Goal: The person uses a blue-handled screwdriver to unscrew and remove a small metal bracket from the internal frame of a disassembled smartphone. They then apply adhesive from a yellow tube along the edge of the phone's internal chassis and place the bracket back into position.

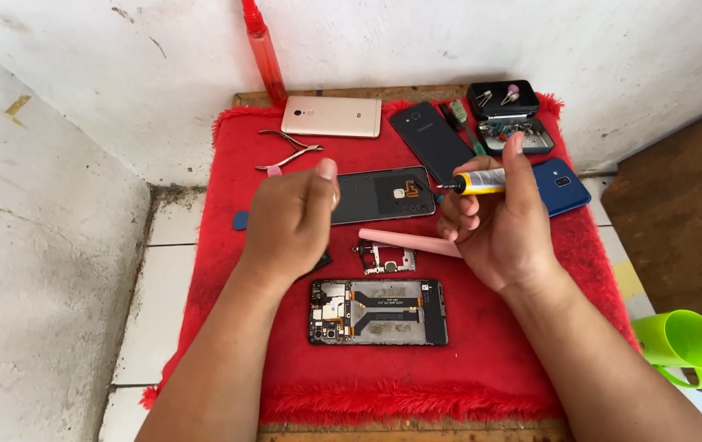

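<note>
One opened phone (379, 312) nearest; right hand (494, 225) grip holds one glue tube (482, 182); left hand (289, 221) fisted

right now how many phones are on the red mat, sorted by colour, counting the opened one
gold phone: 1
black phone, face down: 1
blue phone, partly behind the right hand: 1
opened phone with its insides showing: 1
Total: 4 phones on the red mat. The dark back panel beside the left hand looks like a loose cover, so it is not counted.

Stained white walls (121, 74) meet in corner; tiled floor (154, 319); daylight.
</note>
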